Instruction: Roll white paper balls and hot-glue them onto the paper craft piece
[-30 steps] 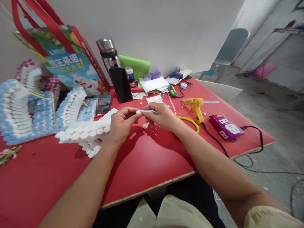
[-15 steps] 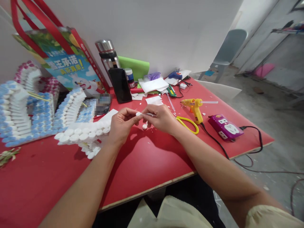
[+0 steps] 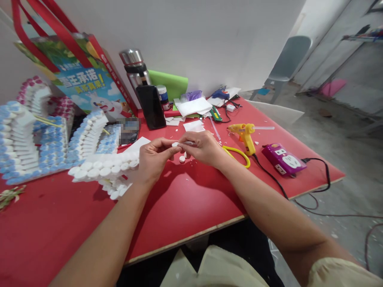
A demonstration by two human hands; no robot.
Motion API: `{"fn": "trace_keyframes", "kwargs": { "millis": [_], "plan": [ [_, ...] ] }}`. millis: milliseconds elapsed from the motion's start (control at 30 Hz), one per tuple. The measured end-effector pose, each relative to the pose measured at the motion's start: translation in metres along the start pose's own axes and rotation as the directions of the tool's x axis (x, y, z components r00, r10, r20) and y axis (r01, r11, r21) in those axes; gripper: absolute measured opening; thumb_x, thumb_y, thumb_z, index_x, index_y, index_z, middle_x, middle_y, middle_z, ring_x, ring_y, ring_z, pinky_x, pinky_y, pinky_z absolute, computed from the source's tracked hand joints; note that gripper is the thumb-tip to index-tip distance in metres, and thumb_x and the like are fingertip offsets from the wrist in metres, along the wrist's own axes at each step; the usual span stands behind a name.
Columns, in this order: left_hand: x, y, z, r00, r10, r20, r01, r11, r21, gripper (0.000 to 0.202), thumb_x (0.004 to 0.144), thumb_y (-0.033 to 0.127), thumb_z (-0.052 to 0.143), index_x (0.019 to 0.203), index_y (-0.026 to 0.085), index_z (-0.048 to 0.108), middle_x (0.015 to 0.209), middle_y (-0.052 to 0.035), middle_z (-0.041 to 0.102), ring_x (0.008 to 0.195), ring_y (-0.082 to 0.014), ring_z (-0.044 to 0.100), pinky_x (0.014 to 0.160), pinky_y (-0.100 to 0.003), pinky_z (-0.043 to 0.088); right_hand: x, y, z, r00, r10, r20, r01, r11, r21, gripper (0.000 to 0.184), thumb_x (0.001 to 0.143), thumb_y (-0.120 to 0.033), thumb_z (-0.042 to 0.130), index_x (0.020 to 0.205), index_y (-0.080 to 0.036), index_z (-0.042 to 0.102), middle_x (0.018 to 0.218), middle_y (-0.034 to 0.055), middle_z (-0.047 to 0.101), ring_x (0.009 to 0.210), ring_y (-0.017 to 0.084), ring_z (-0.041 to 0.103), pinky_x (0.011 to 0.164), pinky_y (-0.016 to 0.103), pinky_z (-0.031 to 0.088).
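Over the red table (image 3: 191,191), my left hand (image 3: 154,155) is closed in a pinch on a small white roll (image 3: 175,144), apparently paper. From the roll a narrow white strip runs into the fingertips of my right hand (image 3: 205,147), also pinched shut. Fingers cover much of the strip. Just below them a white disc (image 3: 182,159) lies on the table with small scraps around it. Left of my left hand stands a white model (image 3: 104,171) built of many short white rolls, partly hidden by my wrist.
Blue-and-white models (image 3: 18,147) and a printed bag (image 3: 86,79) stand at left. Behind are a phone (image 3: 150,107), a thermos (image 3: 136,65) and white paper (image 3: 194,107). On the right lie yellow-handled scissors (image 3: 239,156), a yellow glue gun (image 3: 245,133) and a purple power socket (image 3: 283,159).
The white roll has turned slightly between my fingertips, and my fingers have shifted a little. Both hands stay in nearly the same place; the things on the table have not moved.
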State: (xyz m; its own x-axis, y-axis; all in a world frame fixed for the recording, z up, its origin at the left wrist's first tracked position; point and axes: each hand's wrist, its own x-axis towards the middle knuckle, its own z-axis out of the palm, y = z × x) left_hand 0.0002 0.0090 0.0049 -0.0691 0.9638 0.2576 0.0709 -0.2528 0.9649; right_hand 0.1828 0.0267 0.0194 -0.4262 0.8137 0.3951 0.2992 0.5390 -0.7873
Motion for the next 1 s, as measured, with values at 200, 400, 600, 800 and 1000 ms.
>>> {"fn": "trace_keyframes", "kwargs": {
  "millis": [200, 400, 600, 800, 1000],
  "plan": [
    [-0.001, 0.008, 0.001, 0.994, -0.001, 0.109, -0.009, 0.996, 0.091, 0.021, 0.081, 0.031, 0.076, 0.097, 0.018, 0.080, 0.070, -0.0027, 0.073, 0.064, -0.0143, 0.065, 0.069, -0.028, 0.056, 0.004, 0.006, 0.002, 0.994, 0.112, -0.012, -0.110, 0.983, 0.144, 0.018, 0.090, -0.031, 0.064, 0.082, -0.015, 0.069, 0.064, 0.0004, 0.067, 0.057, 0.014, 0.068, 0.057, 0.023, 0.049],
    [-0.002, 0.006, 0.002, 0.997, 0.009, 0.081, -0.017, 0.995, 0.096, 0.021, 0.080, 0.033, 0.077, 0.094, 0.017, 0.079, 0.074, -0.0033, 0.074, 0.066, -0.0148, 0.067, 0.070, -0.027, 0.056, 0.006, 0.007, 0.001, 0.994, 0.112, 0.003, -0.111, 0.980, 0.167, 0.015, 0.089, -0.026, 0.062, 0.080, -0.015, 0.069, 0.070, 0.0014, 0.071, 0.057, 0.013, 0.069, 0.059, 0.022, 0.049],
    [-0.009, 0.004, 0.013, 0.999, 0.041, -0.031, -0.037, 0.990, 0.139, 0.018, 0.084, 0.030, 0.071, 0.094, 0.015, 0.074, 0.075, -0.0025, 0.073, 0.067, -0.0144, 0.067, 0.068, -0.026, 0.054, 0.001, 0.002, 0.011, 0.987, 0.063, -0.146, -0.086, 0.983, -0.163, 0.013, 0.088, -0.020, 0.060, 0.081, -0.016, 0.070, 0.064, 0.0019, 0.068, 0.063, 0.015, 0.065, 0.063, 0.024, 0.046],
    [-0.007, 0.003, 0.010, 0.996, 0.087, 0.033, -0.091, 0.980, 0.177, 0.018, 0.089, 0.032, 0.067, 0.099, 0.017, 0.068, 0.079, -0.0007, 0.069, 0.071, -0.0128, 0.064, 0.071, -0.025, 0.052, 0.007, -0.005, 0.003, 0.941, 0.332, 0.066, -0.333, 0.873, 0.356, 0.031, 0.095, -0.041, 0.056, 0.083, -0.015, 0.067, 0.077, 0.0075, 0.073, 0.057, 0.016, 0.068, 0.061, 0.028, 0.055],
    [-0.005, 0.003, 0.005, 0.991, 0.105, 0.082, -0.120, 0.970, 0.212, 0.019, 0.090, 0.035, 0.066, 0.100, 0.019, 0.069, 0.085, -0.0013, 0.070, 0.075, -0.0137, 0.064, 0.075, -0.026, 0.052, 0.014, 0.003, -0.008, 0.787, 0.491, 0.373, -0.592, 0.431, 0.681, 0.039, 0.102, -0.041, 0.044, 0.094, -0.010, 0.067, 0.072, 0.0104, 0.072, 0.054, 0.018, 0.067, 0.056, 0.035, 0.061]
  ]
}}
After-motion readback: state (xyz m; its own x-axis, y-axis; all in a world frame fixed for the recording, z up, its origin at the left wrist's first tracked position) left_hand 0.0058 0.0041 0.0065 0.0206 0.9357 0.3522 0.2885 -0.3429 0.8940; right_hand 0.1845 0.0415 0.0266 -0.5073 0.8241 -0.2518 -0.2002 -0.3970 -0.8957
